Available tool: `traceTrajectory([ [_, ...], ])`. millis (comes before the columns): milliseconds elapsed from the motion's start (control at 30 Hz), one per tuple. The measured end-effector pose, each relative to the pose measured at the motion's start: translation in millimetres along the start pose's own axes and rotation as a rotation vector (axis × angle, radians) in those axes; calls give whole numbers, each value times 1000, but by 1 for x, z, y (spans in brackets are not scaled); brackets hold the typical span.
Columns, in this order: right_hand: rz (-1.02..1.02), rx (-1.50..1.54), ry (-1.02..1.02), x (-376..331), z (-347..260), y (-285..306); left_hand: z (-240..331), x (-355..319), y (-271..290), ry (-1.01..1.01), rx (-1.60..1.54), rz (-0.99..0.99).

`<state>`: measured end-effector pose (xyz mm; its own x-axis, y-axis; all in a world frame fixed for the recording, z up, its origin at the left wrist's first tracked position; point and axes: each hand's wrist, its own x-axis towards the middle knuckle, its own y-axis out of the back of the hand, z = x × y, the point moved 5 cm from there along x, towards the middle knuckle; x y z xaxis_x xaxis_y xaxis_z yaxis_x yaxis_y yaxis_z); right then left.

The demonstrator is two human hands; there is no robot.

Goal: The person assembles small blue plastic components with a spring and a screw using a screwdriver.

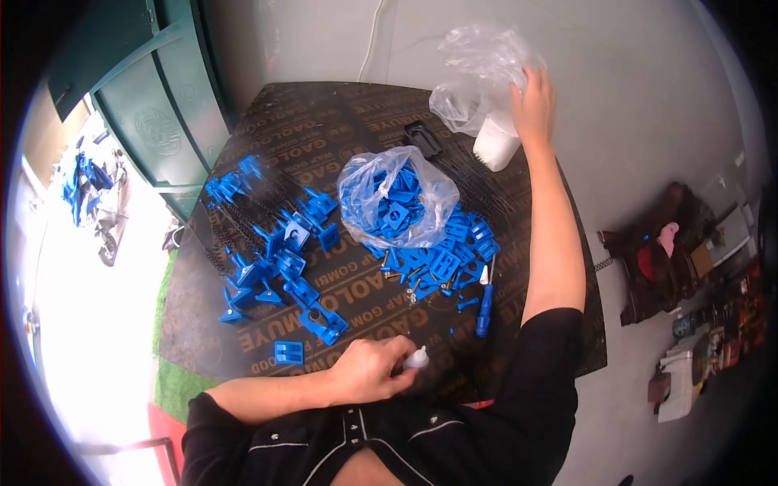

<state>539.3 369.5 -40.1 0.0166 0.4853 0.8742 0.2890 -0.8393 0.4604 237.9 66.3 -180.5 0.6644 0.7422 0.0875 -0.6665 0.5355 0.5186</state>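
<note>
Left hand [374, 368], lower centre of frame: fingers curled closed around a small white bottle [416, 358], nozzle end poking out to the right, low over the near edge of the dark printed counter [223, 344]. Right hand [535, 105], upper right: arm stretched out, fingers partly bent at the right edge of a crumpled clear bag [484, 61]; can't tell if it grips the plastic or only touches it. White cylinder [498, 139] just below that bag, tilted, near the right wrist. Black tray [423, 139] to its left, upper centre. Thin black springs [498, 190] strewn below the cylinder.

Centre: open plastic sack [442, 215] filled with blue parts [395, 215]. Loose blue pieces [446, 263] heaped below and right of it, screws [413, 293] at the heap's lower edge. Blue-handled screwdriver [485, 312] right of the heap, handle toward bottom of frame.

Left of centre: cluster of blue assemblies [292, 261], black coils [235, 215] among them. Single blue block [288, 352] apart, lower left of the cluster.

Surroundings: green door [162, 105] upper left, bright doorway at far left, green mat [182, 393] lower left, cluttered brown furniture [640, 275] at right.
</note>
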Motion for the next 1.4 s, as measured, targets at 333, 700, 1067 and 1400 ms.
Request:
traceTrajectory([
  [333, -414, -655, -137, 16, -36, -16, -3, 0, 1, -31, 30, 39],
  [700, -399, -86, 27, -72, -82, 91, -7, 1, 1, -7, -3, 107],
  [1067, -1051, 287, -878, -237, -5, 246, -6, -2, -5, -27, 34, 145],
  [1400, -549, 11, -765, -282, 88, 234, -1, -2, -10, -31, 50, 96],
])
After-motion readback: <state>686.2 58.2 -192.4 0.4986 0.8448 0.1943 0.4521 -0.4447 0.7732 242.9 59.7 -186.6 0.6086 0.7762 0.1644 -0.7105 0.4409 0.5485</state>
